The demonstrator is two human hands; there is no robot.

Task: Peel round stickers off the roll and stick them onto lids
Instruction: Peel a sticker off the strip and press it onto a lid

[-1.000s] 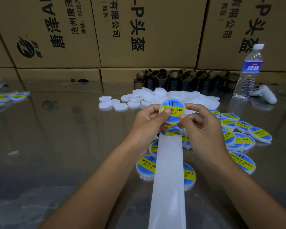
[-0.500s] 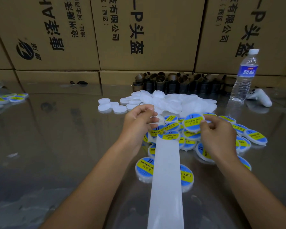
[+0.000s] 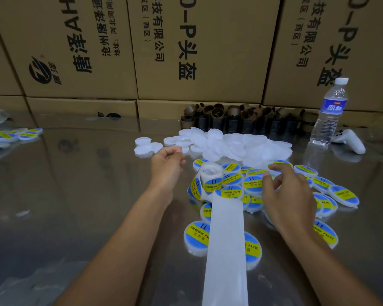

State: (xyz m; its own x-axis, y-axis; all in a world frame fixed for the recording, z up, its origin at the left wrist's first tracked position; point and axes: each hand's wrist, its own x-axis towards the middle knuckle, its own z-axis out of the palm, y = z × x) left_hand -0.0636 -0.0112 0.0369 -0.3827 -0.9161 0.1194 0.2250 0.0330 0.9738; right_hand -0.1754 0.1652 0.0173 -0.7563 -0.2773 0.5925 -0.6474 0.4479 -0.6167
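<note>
My left hand (image 3: 167,166) hovers at the near left edge of the heap of blank white lids (image 3: 230,144), its fingers curled in with nothing in them. My right hand (image 3: 283,193) is spread low over the pile of lids with blue and yellow stickers (image 3: 250,184), fingertips touching them, holding nothing. The sticker roll (image 3: 210,176) stands between my hands on the stickered lids. Its bare white backing strip (image 3: 227,250) runs from the roll down to the bottom edge of the view.
Stacked cardboard boxes (image 3: 186,51) wall off the back. A row of brown tubes (image 3: 241,120), a water bottle (image 3: 329,113) and a white controller (image 3: 349,141) stand at the back right. More stickered lids (image 3: 16,134) lie far left on the shiny table (image 3: 75,195).
My right hand put the stickered lid down on the pile and let go of it. My left hand moved away towards the blank lids. The view dipped slightly.
</note>
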